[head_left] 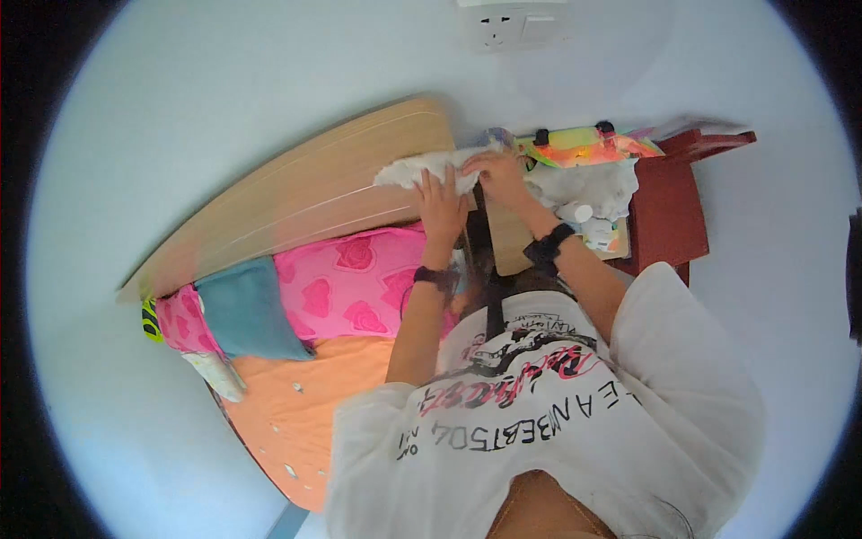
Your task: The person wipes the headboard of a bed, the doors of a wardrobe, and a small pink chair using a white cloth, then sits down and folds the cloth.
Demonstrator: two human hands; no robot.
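A bunched white cloth [400,172] lies against the right end of the bed's pale wooden headboard [332,171]. My left hand [441,211] rests on the cloth with its fingers stretched out and a little apart. At the cloth's right end, my right hand [499,175] has its fingers bent around the fabric. Part of the cloth is hidden under both hands. Each wrist wears a black band.
Below the headboard are pink pillows [346,278], a blue-grey pillow [251,310] and an orange sheet [296,404]. To the right stand a wooden cabinet [510,242] with a white plastic bag [602,187] and a dark red wooden piece [669,216]. A wall socket [494,30] sits above.
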